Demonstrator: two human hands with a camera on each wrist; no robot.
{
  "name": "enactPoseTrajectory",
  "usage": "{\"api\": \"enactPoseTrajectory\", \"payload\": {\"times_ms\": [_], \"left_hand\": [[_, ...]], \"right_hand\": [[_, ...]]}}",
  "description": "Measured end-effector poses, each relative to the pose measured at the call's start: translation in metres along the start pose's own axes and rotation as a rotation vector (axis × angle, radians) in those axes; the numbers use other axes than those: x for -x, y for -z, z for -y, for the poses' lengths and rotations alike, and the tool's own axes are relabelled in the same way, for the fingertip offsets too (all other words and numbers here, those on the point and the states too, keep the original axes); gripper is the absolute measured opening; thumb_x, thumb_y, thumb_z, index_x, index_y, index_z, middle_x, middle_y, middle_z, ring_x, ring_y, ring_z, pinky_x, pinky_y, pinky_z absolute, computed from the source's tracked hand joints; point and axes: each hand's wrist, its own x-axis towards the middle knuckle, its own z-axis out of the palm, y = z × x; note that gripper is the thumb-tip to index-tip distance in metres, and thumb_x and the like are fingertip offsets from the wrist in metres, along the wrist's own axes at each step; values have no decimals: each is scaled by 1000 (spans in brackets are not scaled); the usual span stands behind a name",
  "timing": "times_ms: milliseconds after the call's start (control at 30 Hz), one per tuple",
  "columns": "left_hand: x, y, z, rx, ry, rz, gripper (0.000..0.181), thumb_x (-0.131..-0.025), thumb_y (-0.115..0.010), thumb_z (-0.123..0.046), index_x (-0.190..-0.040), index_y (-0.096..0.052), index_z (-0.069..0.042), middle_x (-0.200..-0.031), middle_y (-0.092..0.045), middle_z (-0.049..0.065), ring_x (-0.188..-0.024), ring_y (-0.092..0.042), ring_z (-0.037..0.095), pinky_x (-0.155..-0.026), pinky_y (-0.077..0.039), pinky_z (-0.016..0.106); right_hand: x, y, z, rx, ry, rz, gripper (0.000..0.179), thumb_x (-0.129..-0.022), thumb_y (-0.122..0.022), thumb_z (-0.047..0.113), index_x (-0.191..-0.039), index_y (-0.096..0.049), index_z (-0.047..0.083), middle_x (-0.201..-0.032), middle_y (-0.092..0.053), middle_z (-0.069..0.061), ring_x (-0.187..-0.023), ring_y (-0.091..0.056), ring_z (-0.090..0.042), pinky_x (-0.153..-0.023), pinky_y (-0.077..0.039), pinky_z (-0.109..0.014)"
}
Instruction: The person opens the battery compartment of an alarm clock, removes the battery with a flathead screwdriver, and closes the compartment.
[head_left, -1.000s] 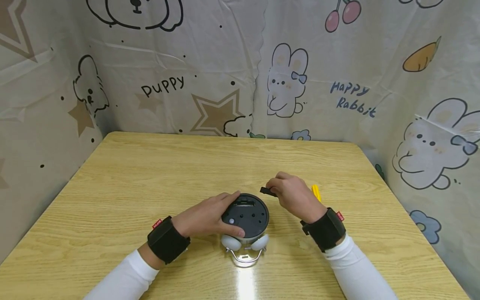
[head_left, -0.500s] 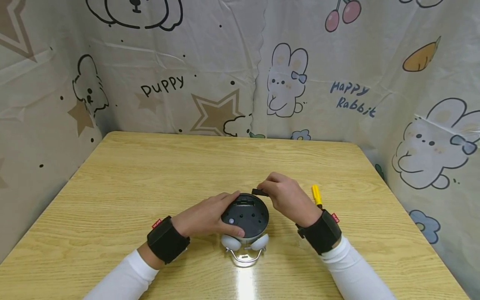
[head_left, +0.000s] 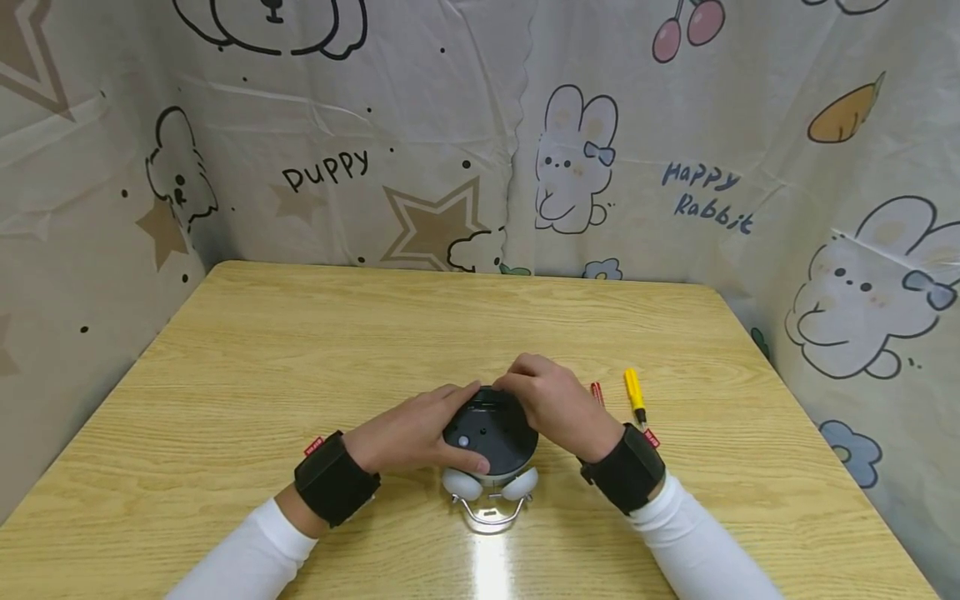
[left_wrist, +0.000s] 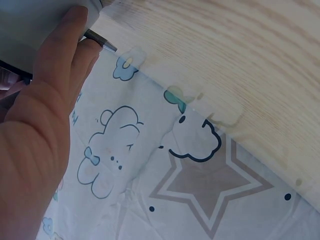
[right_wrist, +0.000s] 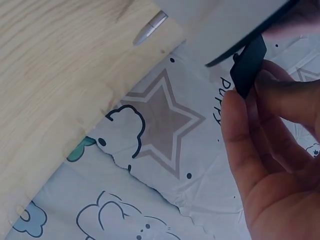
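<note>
A twin-bell alarm clock [head_left: 495,446] lies with its black back facing up and its white bells and wire handle toward the person. The left hand [head_left: 412,429] grips its left side, thumb over the back and fingers around the far rim. Above the far edge of the clock is the right hand [head_left: 558,408]. In the right wrist view, this hand pinches a small black battery cover [right_wrist: 249,65] between thumb and fingers, close against the clock's rim. Seen from above, the right fingers hide the cover and part of the battery slot.
On the wooden table [head_left: 337,333], a yellow-handled screwdriver [head_left: 634,394] lies right of the right hand. Beside it is a thin red object [head_left: 597,393], partly hidden by that hand. A printed cloth [head_left: 337,125] hangs behind the table. A metal clock foot [left_wrist: 102,41] sticks out below the left fingers.
The right hand has moved left and slightly toward the person, bringing the battery cover from beside the clock to its far edge. The red object has come into view. The left hand stays still.
</note>
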Motion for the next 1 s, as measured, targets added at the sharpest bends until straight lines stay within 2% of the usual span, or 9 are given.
{"api": "enactPoseTrajectory", "payload": {"times_ms": [267,667,1000], "left_hand": [[0,-1,0,5,-19,2,113,-82,-79,-65,-165,-27,-10,-155,-50,13,-128,-56,22,-105,-50,42],[0,0,0,17,-18,4,112,-82,-79,-65,-165,-27,-11,-153,-51,11,-123,-57,19,-103,-50,40],[0,0,0,10,-35,-1,112,-82,-78,-65,-164,-28,-8,-154,-50,12,-127,-57,20,-104,-50,41]], "right_hand": [[0,-6,1,-21,-7,9,23,-93,-70,-6,-107,-80,9,-100,-70,-4,-91,-70,-14,-79,-61,-25],[-2,-14,1,-51,34,9,23,-95,-67,-6,-106,-80,10,-99,-69,-4,-90,-69,-13,-76,-60,-24],[-3,-17,0,-55,65,-11,22,-95,-68,-5,-105,-80,10,-100,-69,-4,-92,-69,-14,-77,-60,-23]]}}
